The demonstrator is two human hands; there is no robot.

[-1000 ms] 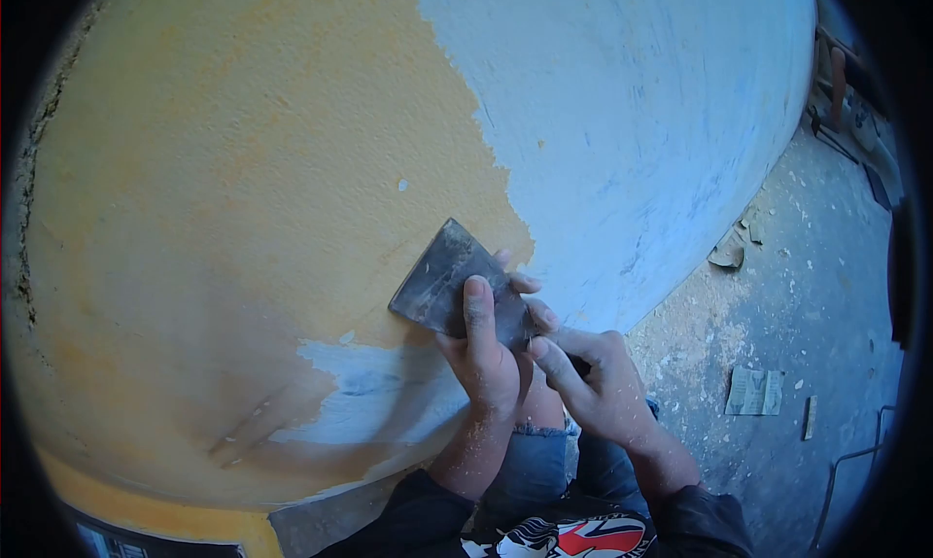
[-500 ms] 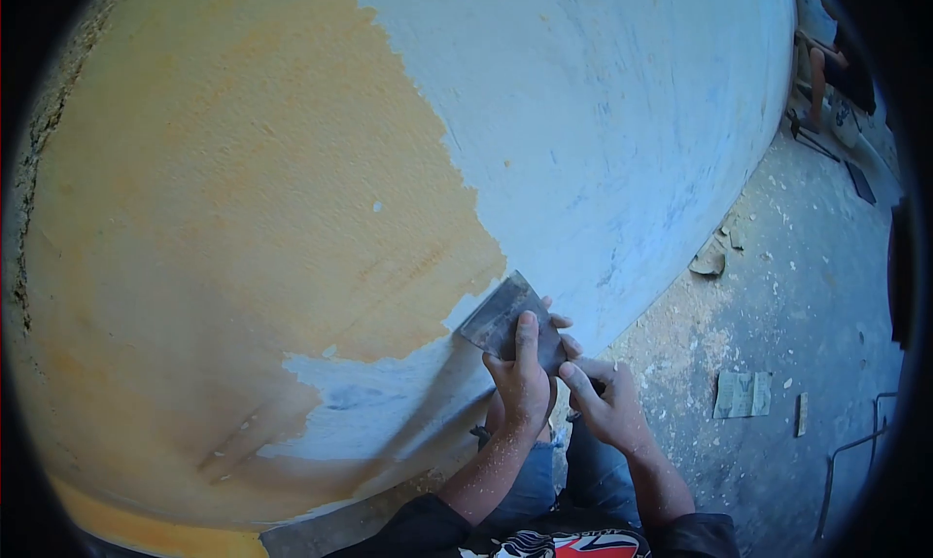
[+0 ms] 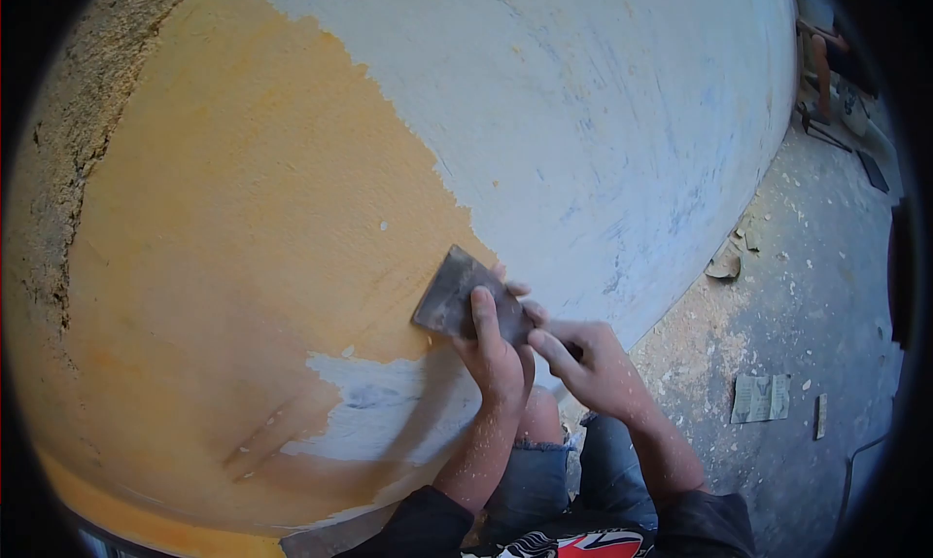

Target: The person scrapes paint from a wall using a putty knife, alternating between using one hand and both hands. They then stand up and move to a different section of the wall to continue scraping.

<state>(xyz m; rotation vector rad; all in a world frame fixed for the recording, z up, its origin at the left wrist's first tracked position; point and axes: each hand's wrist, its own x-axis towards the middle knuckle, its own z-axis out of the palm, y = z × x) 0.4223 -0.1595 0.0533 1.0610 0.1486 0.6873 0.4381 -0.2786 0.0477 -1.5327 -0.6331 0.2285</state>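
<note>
A large curved surface fills the view, part yellow-orange (image 3: 243, 189) and part whitish-blue (image 3: 603, 150), with a ragged border between them. My left hand (image 3: 494, 349) grips a flat dark scraper plate (image 3: 452, 300), thumb on top and fingers beneath. The plate's left edge lies against the yellow part, near the border. My right hand (image 3: 588, 368) pinches the plate's right corner with thumb and bent fingers. Pale dust specks both forearms.
Broken flakes (image 3: 724, 263) lie on the dusty grey floor (image 3: 777, 325) at the right. Beyond them are a printed paper sheet (image 3: 761, 399), a small strip (image 3: 821, 416) and a bent metal rod (image 3: 848, 470). Another person's arm (image 3: 823, 72) shows at the upper right.
Both hands and the plate have moved left and slightly up, from the whitish border onto the yellow part. The surroundings have shifted a little to the right in view.
</note>
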